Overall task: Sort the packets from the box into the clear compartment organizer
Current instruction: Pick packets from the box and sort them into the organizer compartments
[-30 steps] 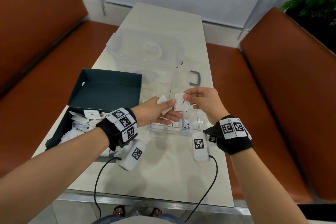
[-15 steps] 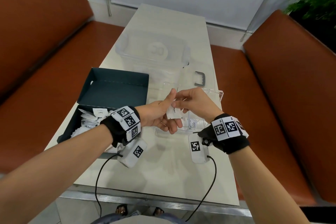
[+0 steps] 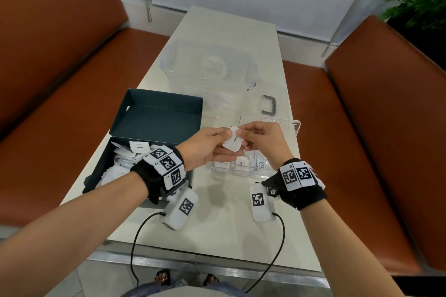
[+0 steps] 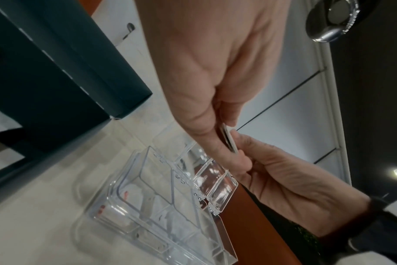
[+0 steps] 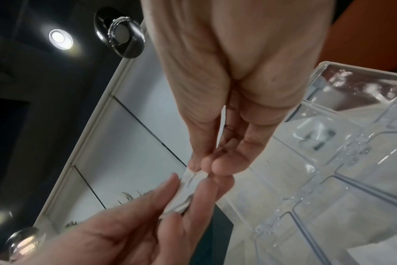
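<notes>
Nearest, on the pale counter (image 3: 217, 236): the clear plastic compartment organizer (image 3: 243, 171), near row already holding a few packets. Directly above it, the small white paper packet printed "Pepper" (image 3: 233, 140) is held on edge, long axis tilted up and away, pinched from both sides: left hand (image 3: 205, 146) fingers curled on its left edge, right hand (image 3: 261, 138) fingers narrowed on its top right corner. Hands equally near; drop is straight down. Further left, the dark teal cardboard box (image 3: 154, 118) holds the remaining packets.
</notes>
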`<state>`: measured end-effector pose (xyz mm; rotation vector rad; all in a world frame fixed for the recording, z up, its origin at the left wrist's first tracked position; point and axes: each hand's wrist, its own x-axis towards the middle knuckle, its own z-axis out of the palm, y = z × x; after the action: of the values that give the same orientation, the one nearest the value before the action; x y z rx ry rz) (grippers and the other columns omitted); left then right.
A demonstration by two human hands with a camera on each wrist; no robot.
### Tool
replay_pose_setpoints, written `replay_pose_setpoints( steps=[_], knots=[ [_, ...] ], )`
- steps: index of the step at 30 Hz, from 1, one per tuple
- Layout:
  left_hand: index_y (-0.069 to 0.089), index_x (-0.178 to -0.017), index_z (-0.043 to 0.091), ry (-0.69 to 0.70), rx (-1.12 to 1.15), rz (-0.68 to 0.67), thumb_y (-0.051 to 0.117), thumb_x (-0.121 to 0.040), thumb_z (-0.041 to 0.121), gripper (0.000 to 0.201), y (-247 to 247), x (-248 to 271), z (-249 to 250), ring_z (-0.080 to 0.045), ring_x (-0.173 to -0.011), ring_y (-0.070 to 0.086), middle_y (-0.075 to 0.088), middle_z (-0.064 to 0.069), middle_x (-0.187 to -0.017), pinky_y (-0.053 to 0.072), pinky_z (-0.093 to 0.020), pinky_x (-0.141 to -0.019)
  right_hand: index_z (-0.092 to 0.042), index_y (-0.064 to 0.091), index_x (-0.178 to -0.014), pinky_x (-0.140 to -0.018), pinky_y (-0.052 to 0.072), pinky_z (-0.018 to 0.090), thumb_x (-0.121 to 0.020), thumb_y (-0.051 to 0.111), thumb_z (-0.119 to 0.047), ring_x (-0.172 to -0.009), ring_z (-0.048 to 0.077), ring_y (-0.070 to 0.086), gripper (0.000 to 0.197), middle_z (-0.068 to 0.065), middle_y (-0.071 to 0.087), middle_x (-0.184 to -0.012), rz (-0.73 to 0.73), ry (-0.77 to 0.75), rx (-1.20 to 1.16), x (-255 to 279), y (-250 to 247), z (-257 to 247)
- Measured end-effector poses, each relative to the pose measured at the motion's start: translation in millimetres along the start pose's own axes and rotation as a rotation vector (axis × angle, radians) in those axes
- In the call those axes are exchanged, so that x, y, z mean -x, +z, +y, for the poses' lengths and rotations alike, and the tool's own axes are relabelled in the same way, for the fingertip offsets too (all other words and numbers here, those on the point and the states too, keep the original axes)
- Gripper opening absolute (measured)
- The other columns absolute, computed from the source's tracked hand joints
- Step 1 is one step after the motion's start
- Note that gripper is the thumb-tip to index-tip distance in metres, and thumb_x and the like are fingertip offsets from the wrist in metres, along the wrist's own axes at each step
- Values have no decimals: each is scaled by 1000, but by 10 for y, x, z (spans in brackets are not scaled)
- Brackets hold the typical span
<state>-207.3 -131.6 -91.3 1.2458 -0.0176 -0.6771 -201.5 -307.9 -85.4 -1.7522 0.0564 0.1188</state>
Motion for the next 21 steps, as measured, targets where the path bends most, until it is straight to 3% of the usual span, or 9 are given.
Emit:
replay_pose_setpoints(
  steps=[4, 7, 11, 15, 19, 21],
  knots=[
    [60, -124, -1, 27, -79, 7, 44, -103, 22, 34, 10, -39, -20, -24, -92, 71, 65, -22, -118, 58, -22, -72, -4, 72, -89, -60, 55, 29, -80, 76, -13, -55, 23, 63, 13, 12, 63, -63, 21, -54, 59, 0, 42, 18],
    [61, -121, -4, 31, -130, -1, 44, -103, 20, 35, 7, -59, -42, -19, -87, 70, 68, -18, -110, 56, -19, -70, -4, 72, -86, -61, 56, 30, -79, 77, -12, -50, 23, 62, 11, 12, 64, -65, 15, -61, 87, -4, 38, 15],
    [62, -114, -4, 57, -189, 19, 38, -105, 17, 33, 24, -60, -53, -12, -80, 69, 70, -12, -96, 56, -18, -70, -11, 73, -87, -59, 51, 23, -82, 74, -13, -59, 12, 59, 6, 7, 67, -71, -11, -34, 141, -43, 1, 18],
    [60, -119, -3, 45, -238, 66, 41, -105, 20, 33, 83, -83, -25, -13, -81, 68, 71, -13, -101, 56, -19, -69, -16, 72, -81, -56, 44, 10, -82, 73, -12, -55, -4, 57, 4, -8, 67, -65, 2, -35, 244, -140, -77, -21],
    [63, -121, 10, 26, -379, 131, 47, -103, 26, 29, 41, -88, -25, -15, -86, 65, 71, -8, -113, 53, -25, -76, -11, 74, -92, -77, 48, 19, -84, 70, -12, -80, 11, 64, 8, 5, 72, -86, 143, -88, 472, -275, -255, -6],
    [64, -119, 11, 11, -395, 140, 48, -102, 24, 27, -10, -66, -42, -14, -84, 65, 71, -6, -113, 52, -26, -76, -16, 74, -95, -87, 47, 30, -87, 67, -17, -89, 15, 62, 10, 1, 71, -91, 120, -47, 700, -299, -233, 107]
  ],
)
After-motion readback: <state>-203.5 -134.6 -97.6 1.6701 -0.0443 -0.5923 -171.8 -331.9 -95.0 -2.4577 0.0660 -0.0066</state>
